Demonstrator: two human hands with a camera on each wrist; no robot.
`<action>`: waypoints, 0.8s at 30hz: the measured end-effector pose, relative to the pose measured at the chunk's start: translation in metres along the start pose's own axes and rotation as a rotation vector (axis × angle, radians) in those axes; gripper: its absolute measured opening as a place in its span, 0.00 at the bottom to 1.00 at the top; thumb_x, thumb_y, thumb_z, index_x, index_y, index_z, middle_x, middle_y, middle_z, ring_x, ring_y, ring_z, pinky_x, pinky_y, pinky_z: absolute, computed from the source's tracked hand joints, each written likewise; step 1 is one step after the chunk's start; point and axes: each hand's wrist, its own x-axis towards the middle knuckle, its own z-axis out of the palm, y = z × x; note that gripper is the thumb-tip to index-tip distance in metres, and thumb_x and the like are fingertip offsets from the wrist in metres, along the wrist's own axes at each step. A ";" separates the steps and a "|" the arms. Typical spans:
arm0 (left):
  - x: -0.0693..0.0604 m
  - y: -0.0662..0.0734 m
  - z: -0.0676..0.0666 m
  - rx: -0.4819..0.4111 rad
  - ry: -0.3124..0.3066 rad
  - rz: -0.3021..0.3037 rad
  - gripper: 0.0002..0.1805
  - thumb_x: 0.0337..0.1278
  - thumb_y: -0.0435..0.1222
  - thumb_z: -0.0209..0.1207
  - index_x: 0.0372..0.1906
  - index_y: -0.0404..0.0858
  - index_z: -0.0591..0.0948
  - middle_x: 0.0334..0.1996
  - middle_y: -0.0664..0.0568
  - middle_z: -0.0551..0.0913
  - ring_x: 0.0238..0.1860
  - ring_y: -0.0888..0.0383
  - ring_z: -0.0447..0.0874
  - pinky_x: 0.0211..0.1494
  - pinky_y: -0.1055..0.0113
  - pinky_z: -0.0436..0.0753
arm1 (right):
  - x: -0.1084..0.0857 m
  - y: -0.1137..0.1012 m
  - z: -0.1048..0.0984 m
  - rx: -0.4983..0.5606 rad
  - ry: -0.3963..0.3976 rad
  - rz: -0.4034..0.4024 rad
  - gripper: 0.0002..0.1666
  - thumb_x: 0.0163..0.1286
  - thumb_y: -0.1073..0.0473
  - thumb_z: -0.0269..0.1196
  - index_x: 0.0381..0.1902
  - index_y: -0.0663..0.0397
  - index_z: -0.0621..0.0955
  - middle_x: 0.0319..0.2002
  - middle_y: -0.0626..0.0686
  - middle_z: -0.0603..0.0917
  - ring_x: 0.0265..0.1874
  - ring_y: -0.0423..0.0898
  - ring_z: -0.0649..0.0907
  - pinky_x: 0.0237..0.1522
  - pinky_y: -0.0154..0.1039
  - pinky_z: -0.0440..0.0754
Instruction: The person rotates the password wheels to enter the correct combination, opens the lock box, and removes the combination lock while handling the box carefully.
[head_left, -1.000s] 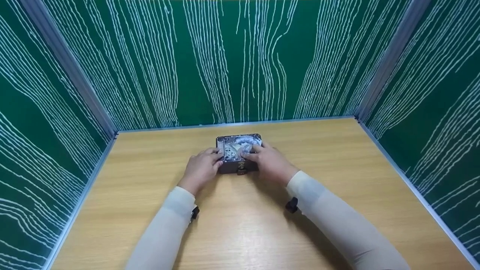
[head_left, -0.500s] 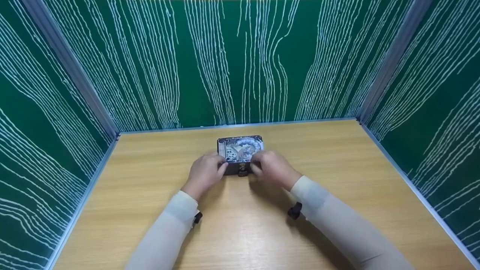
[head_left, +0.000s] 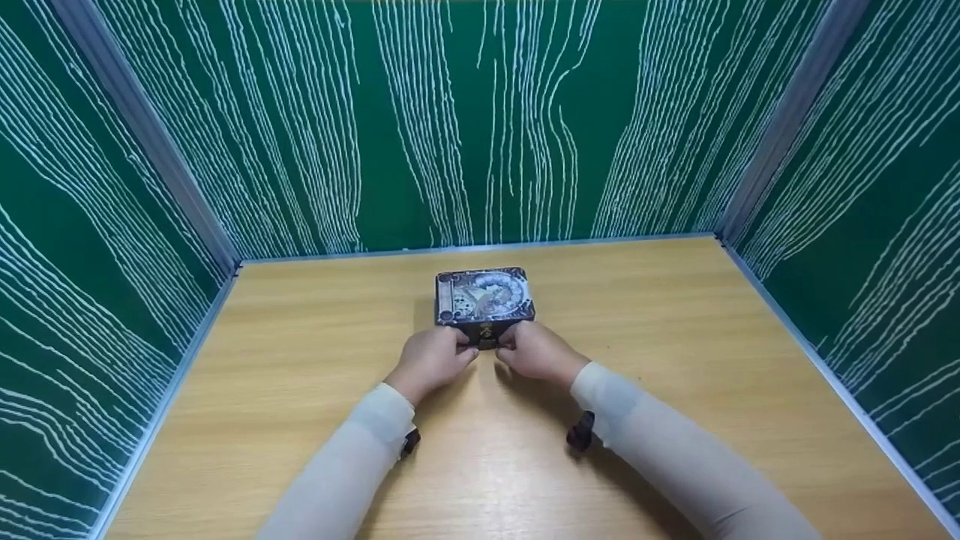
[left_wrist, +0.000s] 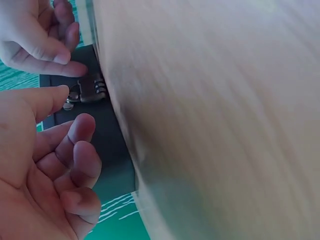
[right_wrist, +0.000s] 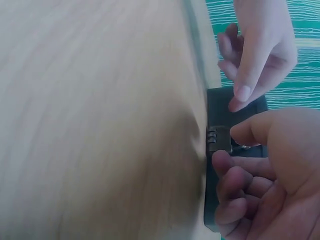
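Observation:
A dark box point(head_left: 484, 295) with a patterned lid sits on the table. On its front hangs a small combination padlock point(right_wrist: 219, 138) with number wheels, through a metal latch. My left hand point(head_left: 437, 358) is at the left half of the box's front, fingers loosely bent; its thumb points at the shackle in the left wrist view. My right hand point(head_left: 538, 349) is at the right half. In the right wrist view its thumb and index fingertips lie close at the padlock's edges, without a visible grip. Whether either hand touches the padlock is unclear.
The box stands on a wooden table point(head_left: 322, 315), short of its far edge. Green panels point(head_left: 405, 165) with white wavy lines stand behind and on both sides, joined by grey posts. Dark straps point(head_left: 580, 433) show at the wrists.
Both hands have come off the lid and sides of the box and moved down to its front, close together around the padlock. The lid is now uncovered; the box stays about in place.

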 end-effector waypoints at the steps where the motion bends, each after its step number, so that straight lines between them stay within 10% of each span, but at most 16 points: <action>1: 0.001 0.000 0.001 0.002 -0.006 -0.002 0.16 0.78 0.51 0.68 0.48 0.44 0.96 0.42 0.50 0.96 0.40 0.48 0.91 0.54 0.46 0.90 | 0.000 0.000 0.001 0.010 0.000 -0.001 0.25 0.78 0.57 0.67 0.18 0.41 0.75 0.15 0.40 0.70 0.17 0.40 0.70 0.23 0.38 0.67; 24: 0.006 0.008 0.008 -0.129 -0.032 -0.080 0.11 0.77 0.46 0.71 0.47 0.43 0.93 0.40 0.52 0.93 0.39 0.53 0.86 0.52 0.52 0.89 | 0.004 0.004 0.011 0.246 -0.022 0.049 0.10 0.76 0.58 0.68 0.35 0.58 0.90 0.24 0.52 0.90 0.20 0.40 0.82 0.26 0.32 0.78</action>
